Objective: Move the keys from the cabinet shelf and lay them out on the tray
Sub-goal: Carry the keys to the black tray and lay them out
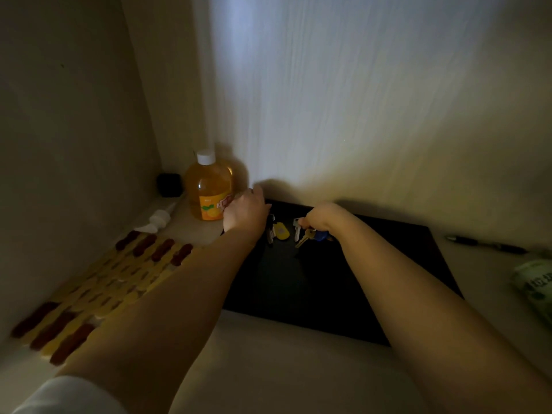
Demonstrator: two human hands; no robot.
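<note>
Both hands at frame centre, over the far end of the flat black rectangular tray. Left hand curled over the tray's upper-left corner beside the orange-juice plastic bottle; can't tell if it grips anything. Right hand clenched on the blue-tagged bunch of metal keys, keys dangling, touching or just over the tray. Yellow-tagged key bunch lies on the tray between the hands, long axis toward the viewer, nearer the left hand.
</note>
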